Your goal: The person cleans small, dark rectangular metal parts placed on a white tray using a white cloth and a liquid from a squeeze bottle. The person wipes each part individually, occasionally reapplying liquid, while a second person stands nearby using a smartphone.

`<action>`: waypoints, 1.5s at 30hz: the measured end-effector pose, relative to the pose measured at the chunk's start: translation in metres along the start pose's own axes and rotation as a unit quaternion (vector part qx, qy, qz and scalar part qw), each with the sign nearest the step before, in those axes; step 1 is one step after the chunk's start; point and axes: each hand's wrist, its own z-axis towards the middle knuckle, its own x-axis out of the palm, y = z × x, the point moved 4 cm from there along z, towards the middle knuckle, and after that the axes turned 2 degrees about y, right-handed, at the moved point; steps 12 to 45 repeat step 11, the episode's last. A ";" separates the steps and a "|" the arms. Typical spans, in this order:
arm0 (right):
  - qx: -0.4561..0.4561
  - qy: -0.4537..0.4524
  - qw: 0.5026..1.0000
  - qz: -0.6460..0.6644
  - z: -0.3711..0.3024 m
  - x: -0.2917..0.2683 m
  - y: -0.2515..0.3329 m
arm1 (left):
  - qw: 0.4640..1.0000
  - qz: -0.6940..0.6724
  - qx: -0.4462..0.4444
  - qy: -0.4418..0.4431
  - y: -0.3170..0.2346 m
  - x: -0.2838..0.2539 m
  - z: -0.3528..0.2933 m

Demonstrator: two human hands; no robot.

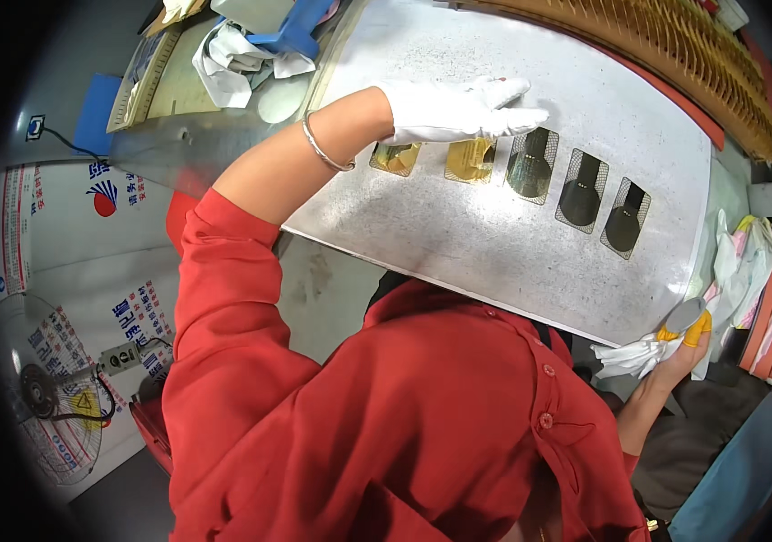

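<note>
My left hand, in a white glove, hovers over or rests on the far part of a white board. Its fingers are stretched out and apart, beside a row of several thin rectangular plates. The fingertips are nearest to a plate with a dark rounded shape. Two gold-looking plates, one of them the gold plate, lie partly under the glove. Further right lie two dark plates, the last being the end plate. At the board's right corner my right hand, with yellow finger covers, grips a white cloth and a grey oval disc.
A brown ribbed rack runs along the far right. Crumpled white cloths and a blue plastic piece lie at the far left. White and pink cloths hang at the right. A fan stands lower left.
</note>
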 end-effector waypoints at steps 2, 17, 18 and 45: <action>0.001 0.014 1.000 0.009 0.000 -0.002 -0.001 | 1.000 -0.009 0.007 0.000 0.000 0.000 0.000; 0.003 -0.026 1.000 -0.008 0.000 0.008 0.007 | 0.998 -0.005 -0.020 0.053 -0.013 0.011 0.019; 0.003 -0.026 1.000 -0.008 0.000 0.008 0.007 | 0.998 -0.005 -0.020 0.053 -0.013 0.011 0.019; 0.003 -0.026 1.000 -0.008 0.000 0.008 0.007 | 0.998 -0.005 -0.020 0.053 -0.013 0.011 0.019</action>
